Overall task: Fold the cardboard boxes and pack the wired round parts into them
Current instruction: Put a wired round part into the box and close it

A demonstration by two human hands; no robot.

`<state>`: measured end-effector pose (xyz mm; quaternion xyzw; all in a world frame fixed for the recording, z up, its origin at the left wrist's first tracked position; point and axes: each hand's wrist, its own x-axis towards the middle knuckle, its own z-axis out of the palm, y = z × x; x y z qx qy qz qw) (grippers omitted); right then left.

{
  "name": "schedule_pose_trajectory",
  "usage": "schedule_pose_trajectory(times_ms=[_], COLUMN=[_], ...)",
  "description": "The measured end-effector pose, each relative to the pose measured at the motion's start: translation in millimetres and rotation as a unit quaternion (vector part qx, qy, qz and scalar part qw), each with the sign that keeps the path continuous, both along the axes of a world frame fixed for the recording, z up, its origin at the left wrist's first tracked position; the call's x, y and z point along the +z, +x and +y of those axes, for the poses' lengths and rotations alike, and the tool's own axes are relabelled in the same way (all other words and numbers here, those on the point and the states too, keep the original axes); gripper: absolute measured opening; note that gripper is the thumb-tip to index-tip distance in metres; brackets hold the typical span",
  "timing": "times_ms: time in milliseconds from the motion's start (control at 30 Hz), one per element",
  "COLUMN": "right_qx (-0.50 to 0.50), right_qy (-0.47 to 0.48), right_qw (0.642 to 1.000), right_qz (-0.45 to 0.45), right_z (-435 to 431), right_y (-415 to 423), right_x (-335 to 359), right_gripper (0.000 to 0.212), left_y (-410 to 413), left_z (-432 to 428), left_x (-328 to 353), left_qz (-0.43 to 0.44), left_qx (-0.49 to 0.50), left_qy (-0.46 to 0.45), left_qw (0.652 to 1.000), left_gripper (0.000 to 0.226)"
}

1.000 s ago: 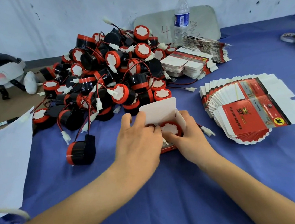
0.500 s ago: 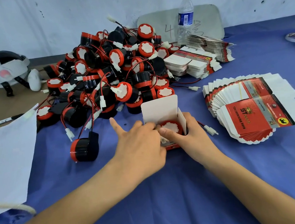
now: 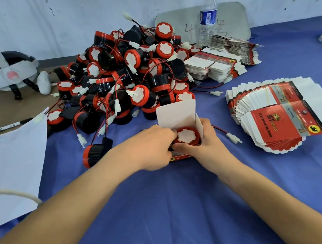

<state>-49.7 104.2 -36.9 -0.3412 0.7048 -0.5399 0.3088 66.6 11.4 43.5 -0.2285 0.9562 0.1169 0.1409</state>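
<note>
Both forearms reach in from the near edge over the blue-covered surface. The left hand has its fingers curled, fingertips gripping the left rim of a red-and-black round part. That part sits, white face up, inside an erected cardboard box whose white lid flap stands upright behind it. The right hand wraps round the box's right side, with the thumb lying along the near rim of the part. The part's red-and-black wire trails out to the right and ends in a white connector on the cloth. Just left of the hands a loose round part lies on its side. A white paper sheet lies at the left. At the right lies a fanned stack of flat printed box blanks. Beyond the box rises the pile of wired round parts, with further stacks of blanks beside it. A water bottle stands before a grey board leaning on the wall. A pen and white-and-dark headgear lie far left.
</note>
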Motion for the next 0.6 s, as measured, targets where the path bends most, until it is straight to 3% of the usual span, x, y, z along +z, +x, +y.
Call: schedule_pose_trajectory(times_ms=[133, 200, 300, 367, 433, 533, 600], right_qx=[-0.024, -0.026, -0.047, -0.058, -0.054, -0.04, -0.038], right_qy=[0.008, 0.003, -0.002, -0.015, -0.012, -0.014, -0.01], right_qw=[0.999, 0.999, 0.998, 0.997, 0.997, 0.999, 0.999], right_qz=[-0.029, -0.046, -0.044, -0.047, -0.045, -0.029, -0.023], right_z=[-8.3, -11.3, -14.2, -15.6, -16.3, -15.3, -14.3], right_y=[9.1, 10.6, 14.0, 14.5, 13.2, 9.2, 9.6], right_x=[1.7, 3.4, 6.6, 7.1, 6.7, 6.7, 8.9], right_gripper=[0.102, 0.102, 0.099, 0.097, 0.097, 0.096, 0.098], left_y=[3.5, 5.5, 16.9, 25.4, 29.6, 24.5, 15.7], left_z=[3.2, 7.6, 9.4, 10.7, 7.5, -3.3, -9.0], left_x=[-8.3, -14.3, -28.7, -40.2, -54.1, -69.3, -78.3], left_qz=[0.043, 0.082, 0.229, 0.368, 0.441, 0.428, 0.381], left_qx=[0.011, 0.017, 0.045, 0.077, 0.116, 0.183, 0.206], left_qy=[-0.004, -0.049, -0.086, -0.057, -0.033, 0.125, 0.187], left_qw=[0.999, 0.995, 0.969, 0.925, 0.889, 0.876, 0.882], left_gripper=[0.018, 0.017, 0.028, 0.045, 0.07, 0.116, 0.127])
